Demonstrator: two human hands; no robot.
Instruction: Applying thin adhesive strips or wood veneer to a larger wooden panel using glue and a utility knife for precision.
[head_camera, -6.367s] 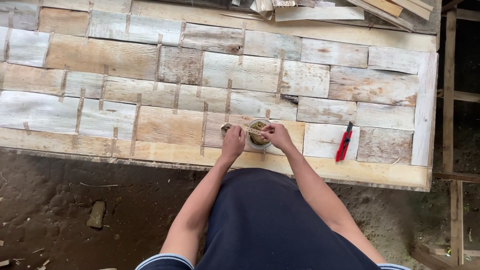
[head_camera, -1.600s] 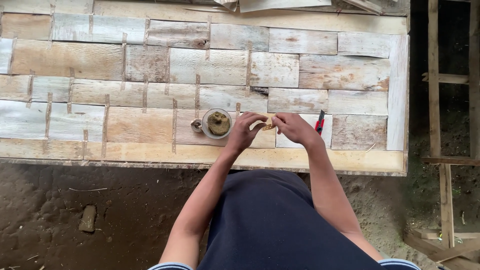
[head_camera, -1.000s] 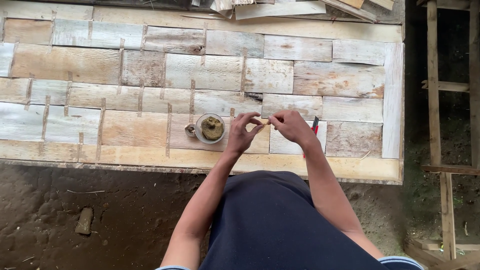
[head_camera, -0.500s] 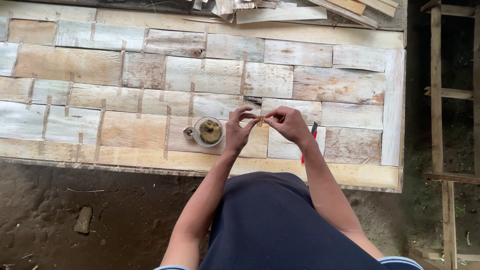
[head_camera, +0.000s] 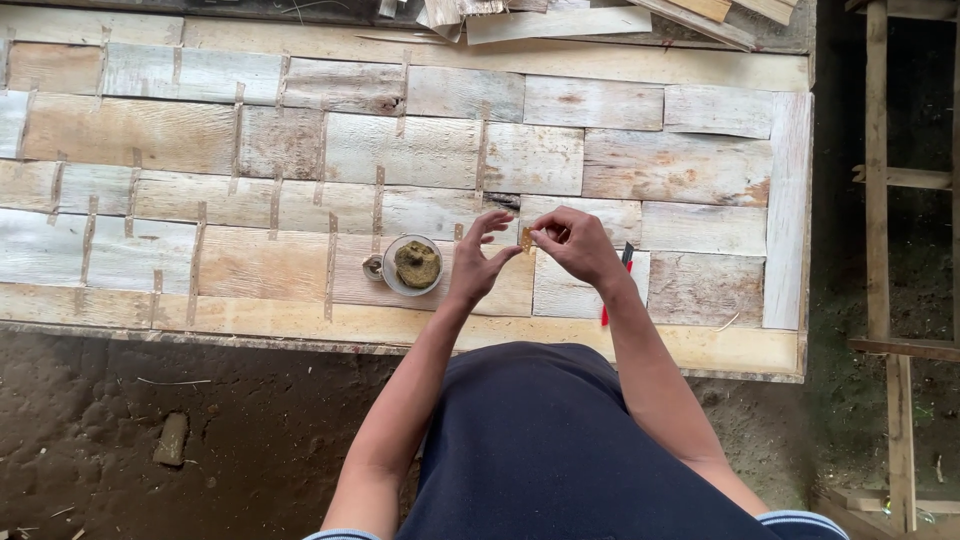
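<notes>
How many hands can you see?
2. The left hand is open beside the small bowl; the right hand pinches a tiny yellowish piece above the wooden panel.

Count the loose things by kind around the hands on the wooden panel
Small round open tin of brownish paste: 1
Small round lid beside it: 1
Small tan piece in the right hand: 1
Red-handled tool: 1
Total: 4

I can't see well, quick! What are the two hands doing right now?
Left hand: open, fingers spread, holding nothing, beside the small round tin.
Right hand: fingertips pinched shut on a small tan piece.
</notes>
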